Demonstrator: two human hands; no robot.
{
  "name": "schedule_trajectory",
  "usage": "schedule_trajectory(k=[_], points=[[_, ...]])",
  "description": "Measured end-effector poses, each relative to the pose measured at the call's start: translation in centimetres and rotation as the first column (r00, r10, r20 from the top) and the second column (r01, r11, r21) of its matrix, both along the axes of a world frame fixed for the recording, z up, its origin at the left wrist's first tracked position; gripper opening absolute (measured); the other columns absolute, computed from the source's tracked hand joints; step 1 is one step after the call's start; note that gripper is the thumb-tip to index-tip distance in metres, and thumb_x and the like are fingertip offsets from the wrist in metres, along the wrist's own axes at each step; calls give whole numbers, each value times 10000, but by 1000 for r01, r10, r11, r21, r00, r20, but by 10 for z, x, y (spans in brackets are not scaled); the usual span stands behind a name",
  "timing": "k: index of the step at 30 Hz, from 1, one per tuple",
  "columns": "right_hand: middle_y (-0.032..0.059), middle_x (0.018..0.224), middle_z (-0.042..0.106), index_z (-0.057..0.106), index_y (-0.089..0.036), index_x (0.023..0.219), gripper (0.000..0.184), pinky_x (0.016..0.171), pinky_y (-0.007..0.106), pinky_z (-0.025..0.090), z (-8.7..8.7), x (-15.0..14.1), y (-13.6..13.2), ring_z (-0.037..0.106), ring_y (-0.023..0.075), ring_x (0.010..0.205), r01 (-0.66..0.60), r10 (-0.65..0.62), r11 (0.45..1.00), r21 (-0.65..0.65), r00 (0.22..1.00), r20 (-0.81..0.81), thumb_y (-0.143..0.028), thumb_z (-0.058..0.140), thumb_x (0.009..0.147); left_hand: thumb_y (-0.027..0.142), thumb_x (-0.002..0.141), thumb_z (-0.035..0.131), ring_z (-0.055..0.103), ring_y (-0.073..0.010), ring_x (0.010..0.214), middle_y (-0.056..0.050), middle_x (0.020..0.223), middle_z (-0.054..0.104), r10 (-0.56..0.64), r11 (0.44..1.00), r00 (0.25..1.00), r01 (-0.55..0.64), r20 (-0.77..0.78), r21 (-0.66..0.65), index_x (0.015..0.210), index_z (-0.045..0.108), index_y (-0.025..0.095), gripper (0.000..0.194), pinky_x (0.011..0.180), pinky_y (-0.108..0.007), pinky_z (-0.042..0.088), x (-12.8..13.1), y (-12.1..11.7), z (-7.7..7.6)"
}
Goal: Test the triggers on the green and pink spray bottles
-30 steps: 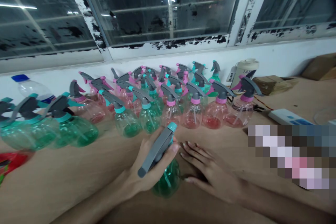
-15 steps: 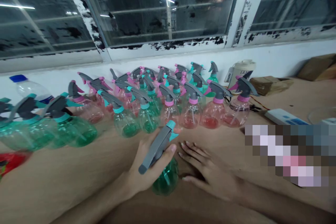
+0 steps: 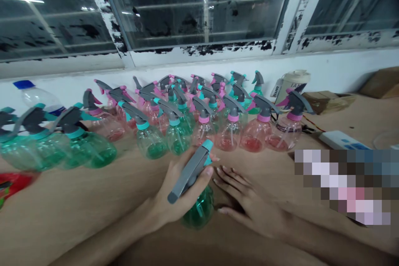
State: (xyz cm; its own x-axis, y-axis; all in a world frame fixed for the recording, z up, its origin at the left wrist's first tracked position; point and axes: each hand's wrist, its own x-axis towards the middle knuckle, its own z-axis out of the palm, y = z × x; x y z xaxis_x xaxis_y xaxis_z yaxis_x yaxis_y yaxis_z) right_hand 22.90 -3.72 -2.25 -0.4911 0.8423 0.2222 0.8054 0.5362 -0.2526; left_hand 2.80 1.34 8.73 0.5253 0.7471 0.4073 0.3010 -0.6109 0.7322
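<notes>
The left hand (image 3: 174,195) is wrapped around the neck of a green spray bottle (image 3: 199,214), its thumb and fingers closed about it; the grey spray head (image 3: 189,173) lies over the hand between thumb and forefinger, with its teal nozzle (image 3: 208,146) pointing away from the wrist. The bottle's rounded body shows below the thumb, with green liquid inside; whether its base touches the table (image 3: 77,208) cannot be told. Just beside the bottle, to the right of the left hand, the right hand (image 3: 249,201) lies palm down with its fingers stretched out and slightly apart, holding nothing. Beyond both hands stand the front-row bottles (image 3: 228,137), with teal or pink collars and green or red liquid low inside, and more sprayers (image 3: 199,81) crowd behind them. To the left of the left hand are teal-collared bottles (image 3: 101,151), a blue-capped bottle (image 3: 40,99) behind them, and a red packet (image 3: 20,181) nearer. Past the right hand, toward the wall, are a lidded cup (image 3: 291,85), a cardboard box (image 3: 318,102) and a white device (image 3: 339,139).
</notes>
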Motion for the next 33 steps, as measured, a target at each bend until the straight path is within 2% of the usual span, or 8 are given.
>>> schedule_trajectory(k=[5,8,10,14,18,23,27,33], points=[[43,1497,267,273,-205,1430,618,1100,452,302,-2,0,0,238,222,1379,-8,8,1000,30,1000,-10,-496,427,908,199,815,481,624,-154,680,-3,757,619,-28,999,999,27,18,24,862,520,214,63,615,-263,521,-1,4,-3],[54,1493,273,292,-194,1423,610,1100,453,299,0,0,0,241,226,1377,-9,10,999,30,1000,-16,-498,420,910,187,809,472,612,-146,700,-14,822,620,-28,997,1000,27,8,73,875,532,215,93,658,-270,508,-2,4,-2],[63,1490,281,308,-182,1417,610,1102,451,295,2,-1,0,243,227,1377,-12,12,1000,12,1000,-11,-508,408,911,196,811,472,574,-129,635,-4,801,606,-7,996,1000,7,1,85,885,539,219,104,617,-254,487,-1,2,0],[68,1481,309,317,-187,1415,614,1110,453,277,4,-1,0,241,229,1377,1,-1,1000,-14,1000,-24,-512,421,905,245,809,493,416,-109,470,60,581,454,32,999,999,-33,4,35,820,500,226,23,470,-228,390,0,0,0],[74,1483,303,325,-181,1412,616,1110,451,275,6,-2,0,242,231,1377,6,-7,999,-33,1000,-27,-518,415,904,235,807,505,385,-109,486,64,585,409,26,999,999,-27,28,35,808,495,226,14,484,-226,377,0,-1,-2],[75,1487,291,328,-179,1410,620,1113,447,267,6,-1,0,239,230,1378,2,-3,999,-34,999,-34,-523,415,902,243,825,500,403,-118,494,58,605,432,7,1000,1000,-7,8,-1,946,527,230,124,489,-234,386,0,-1,-2],[66,1490,284,317,-186,1414,619,1112,451,270,4,-1,0,233,224,1380,0,-1,999,-33,999,-34,-526,406,905,264,831,493,479,-124,523,32,647,525,23,999,1000,-22,-11,29,890,539,218,88,513,-243,423,0,-1,0],[54,1485,303,305,-198,1418,614,1111,451,279,3,-1,0,244,218,1377,-9,9,1000,-8,999,-48,-513,421,904,243,840,486,608,-150,662,-9,791,635,19,999,1000,-18,-24,47,943,553,220,125,624,-271,498,-1,1,1]])
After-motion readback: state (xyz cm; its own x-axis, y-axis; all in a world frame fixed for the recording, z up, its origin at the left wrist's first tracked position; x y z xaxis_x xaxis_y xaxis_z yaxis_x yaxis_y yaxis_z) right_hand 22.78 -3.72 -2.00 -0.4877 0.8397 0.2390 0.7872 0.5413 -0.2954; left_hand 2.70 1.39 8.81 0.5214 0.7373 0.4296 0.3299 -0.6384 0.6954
